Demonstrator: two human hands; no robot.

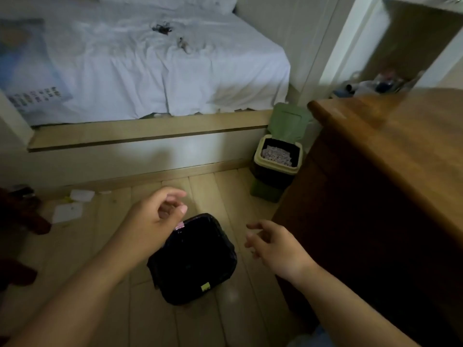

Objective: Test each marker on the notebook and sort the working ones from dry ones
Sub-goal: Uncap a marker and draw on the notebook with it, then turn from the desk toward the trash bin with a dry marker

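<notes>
Oddly, nothing I see from the head view belongs to the testing itself: no notebook and no clear marker is in sight, so I cannot say where either of them lies. Biggest in frame is the bed with its rumpled white sheet, running along the far side above a pale wooden step, and the brown wooden desk that fills the right edge. Down on the plank floor, a bin lined with a black bag stands directly under the hands, its mouth open upward, and I judge that this is where dry markers get dropped, which would explain why both arms reach out over it. A smaller green lidded bin sits tucked in the corner between the bed step and the desk, lid tipped back, with some patterned paper inside. My left hand hovers over the near rim of the black bin, fingers loosely curled with thumb toward forefinger; a small pink thing shows just beneath the fingertips, but I cannot tell whether it is pinched or merely lying on the bag's edge. My right hand hangs beside the bin, fingers relaxed and spread, holding nothing.
</notes>
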